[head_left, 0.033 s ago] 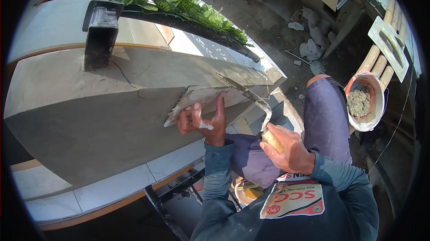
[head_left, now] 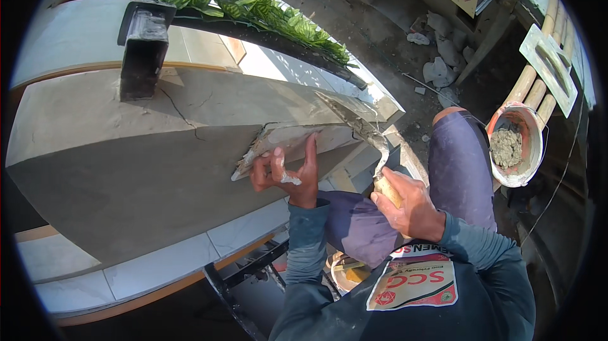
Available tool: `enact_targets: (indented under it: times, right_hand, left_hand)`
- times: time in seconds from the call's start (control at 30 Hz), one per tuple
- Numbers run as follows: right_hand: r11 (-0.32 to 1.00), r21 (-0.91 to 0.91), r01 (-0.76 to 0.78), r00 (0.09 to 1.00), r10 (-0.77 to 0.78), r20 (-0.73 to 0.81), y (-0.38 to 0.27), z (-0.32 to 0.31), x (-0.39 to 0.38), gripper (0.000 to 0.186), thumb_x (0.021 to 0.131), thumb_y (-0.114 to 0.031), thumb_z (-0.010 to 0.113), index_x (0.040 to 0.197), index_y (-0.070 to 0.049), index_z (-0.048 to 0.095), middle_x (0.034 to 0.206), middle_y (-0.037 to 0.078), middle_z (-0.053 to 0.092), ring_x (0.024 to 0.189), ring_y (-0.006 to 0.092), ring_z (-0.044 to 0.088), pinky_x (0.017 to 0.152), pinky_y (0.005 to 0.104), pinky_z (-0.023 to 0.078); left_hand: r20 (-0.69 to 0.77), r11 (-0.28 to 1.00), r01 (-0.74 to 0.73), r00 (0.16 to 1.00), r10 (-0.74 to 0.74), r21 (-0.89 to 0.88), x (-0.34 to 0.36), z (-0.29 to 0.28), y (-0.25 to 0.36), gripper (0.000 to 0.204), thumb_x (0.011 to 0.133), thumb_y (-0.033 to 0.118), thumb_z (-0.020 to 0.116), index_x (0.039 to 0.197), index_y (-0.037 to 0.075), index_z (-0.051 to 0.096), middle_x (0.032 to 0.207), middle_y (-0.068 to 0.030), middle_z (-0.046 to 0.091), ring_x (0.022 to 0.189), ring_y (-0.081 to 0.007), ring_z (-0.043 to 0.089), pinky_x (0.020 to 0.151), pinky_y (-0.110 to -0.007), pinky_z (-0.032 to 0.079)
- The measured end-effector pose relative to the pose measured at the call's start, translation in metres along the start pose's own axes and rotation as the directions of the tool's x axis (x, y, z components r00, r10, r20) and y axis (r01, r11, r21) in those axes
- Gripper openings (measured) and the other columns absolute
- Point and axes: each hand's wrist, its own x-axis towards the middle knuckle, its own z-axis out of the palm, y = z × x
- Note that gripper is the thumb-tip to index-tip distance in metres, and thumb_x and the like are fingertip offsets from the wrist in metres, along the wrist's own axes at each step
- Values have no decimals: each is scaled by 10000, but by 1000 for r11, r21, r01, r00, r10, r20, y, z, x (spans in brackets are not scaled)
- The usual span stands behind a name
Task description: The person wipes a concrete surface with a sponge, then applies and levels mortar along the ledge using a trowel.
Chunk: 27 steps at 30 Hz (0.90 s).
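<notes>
My left hand [head_left: 294, 173] presses its spread, partly bent fingertips against a pale, rough-edged tile-like strip [head_left: 335, 137], holding it to the face of the grey rendered wall [head_left: 120, 195]. White paste is smeared on one finger. In my right hand [head_left: 411, 205] is a pointing trowel, gripped by its wooden handle [head_left: 387, 190]. Its narrow, mortar-smeared blade [head_left: 348, 118] points up and left, over the wall's top edge beside the strip. Whether the blade touches the wall I cannot tell.
A bucket of mortar [head_left: 508, 148] stands at the right, near bamboo poles [head_left: 524, 84] and a plastering float [head_left: 550, 69]. A black metal post [head_left: 144, 62] rises from the wall, below leafy greenery [head_left: 253, 8]. Below are white tiles [head_left: 164, 265] and a black metal frame [head_left: 231, 287].
My right hand and the trowel have shifted slightly to the right, and the blade has turned to show more of its mortar-coated face. My left hand stays on the strip.
</notes>
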Motion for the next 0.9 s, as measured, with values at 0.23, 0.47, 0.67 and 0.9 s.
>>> enact_targets:
  times: [0.23, 0.47, 0.67, 0.9]
  right_hand:
    - [878, -200, -435, 898, 439, -25, 85, 25, 43, 256, 818, -122, 611, 909, 107, 540, 877, 304, 623, 867, 470, 610, 768, 490, 488]
    - [950, -278, -144, 985, 164, 50, 71, 59, 28, 424, 807, -108, 615, 1117, 114, 430, 936, 288, 555, 766, 451, 612, 639, 474, 515]
    - [986, -155, 68, 997, -62, 42, -15, 38, 16, 501, 824, -139, 637, 1187, 120, 408, 910, 269, 554, 700, 427, 606, 594, 446, 517]
    - [998, 12, 64, 995, -63, -74, -12, 2, 8, 449, 789, -83, 689, 1118, 162, 508, 908, 298, 581, 798, 443, 612, 687, 460, 505]
  left_hand:
    - [5, 999, 30, 1000, -29, -40, -2, 4, 7, 903, 559, 239, 946, 1228, 85, 359, 1191, -159, 316, 1095, -312, 315, 929, -446, 346]
    - [14, 996, 72, 997, -72, -42, 0, 5, 3, 890, 557, 292, 943, 1215, 140, 363, 1168, -138, 314, 1074, -306, 289, 911, -467, 308]
    - [11, 999, 33, 999, -33, -35, 2, 5, 5, 924, 556, 270, 946, 1230, 106, 335, 1209, -160, 311, 1111, -315, 288, 951, -453, 312]
    - [-14, 999, 27, 1000, -27, -44, 5, -1, 0, 861, 583, 330, 932, 1190, 199, 336, 1119, -101, 347, 1039, -276, 311, 890, -459, 285]
